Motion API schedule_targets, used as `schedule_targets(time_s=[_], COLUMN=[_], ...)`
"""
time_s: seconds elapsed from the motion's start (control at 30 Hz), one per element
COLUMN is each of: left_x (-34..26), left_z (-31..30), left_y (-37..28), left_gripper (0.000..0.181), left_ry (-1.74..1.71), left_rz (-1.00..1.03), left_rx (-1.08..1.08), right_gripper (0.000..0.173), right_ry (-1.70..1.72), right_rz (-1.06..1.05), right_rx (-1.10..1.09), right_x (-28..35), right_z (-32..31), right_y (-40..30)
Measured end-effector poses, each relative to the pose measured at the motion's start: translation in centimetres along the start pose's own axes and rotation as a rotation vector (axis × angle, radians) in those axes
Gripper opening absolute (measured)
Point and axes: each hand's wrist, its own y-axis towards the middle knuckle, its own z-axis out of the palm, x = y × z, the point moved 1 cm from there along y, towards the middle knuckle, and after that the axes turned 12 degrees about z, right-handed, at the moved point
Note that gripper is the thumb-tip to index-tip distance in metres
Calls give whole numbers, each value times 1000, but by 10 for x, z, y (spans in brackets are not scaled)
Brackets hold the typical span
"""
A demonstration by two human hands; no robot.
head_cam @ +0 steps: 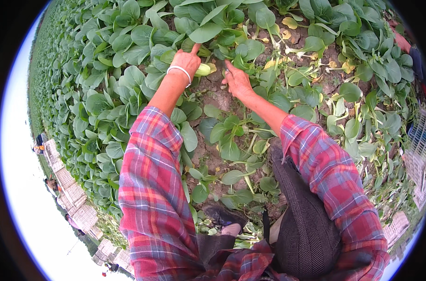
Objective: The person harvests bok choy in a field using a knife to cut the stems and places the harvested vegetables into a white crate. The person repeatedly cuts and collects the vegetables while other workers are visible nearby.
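My left hand [187, 62], with a white band on its wrist, is among the leafy green plants, one finger reaching under a broad leaf. Against its palm side lies the pale green stalk base of a bok choy plant [203, 69]; the curled fingers are partly hidden, so I cannot tell whether they grip it. To the right, apart from it, my right hand [237, 79] hovers low over the soil, index finger pointing towards the plants. Whether a small tool is in its curled fingers cannot be told. Bare cracked soil [216, 93] shows between the hands.
Dense standing bok choy [128, 87] spreads on the left. Loose leaves [300, 75], some yellow, litter the soil on the right. Another person's hand [402, 40] is at the upper right edge. Plastic crates [418, 140] stand at far right, more crates [74, 196] at lower left near people. My shoe [223, 215] is below.
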Motion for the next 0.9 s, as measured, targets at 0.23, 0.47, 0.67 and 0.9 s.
schedule_targets(time_s=[0.23, 0.47, 0.67, 0.9], left_x=[-4, -17, -16, -18], left_z=[52, 62, 71, 68], left_y=[-19, -23, -32, -29], left_gripper=[23, 15, 13, 9], left_ry=[137, 162, 103, 113], left_rz=[21, -1, -50, -65], left_rx=[-194, -347, -395, -356], right_gripper=[48, 47, 42, 28], right_ry=[89, 43, 17, -94], right_rz=[174, 200, 75, 18], right_rx=[167, 204, 104, 63], right_x=[-2, -11, -12, -12], right_z=[-10, -24, -29, -9], right_y=[19, 16, -4, 23])
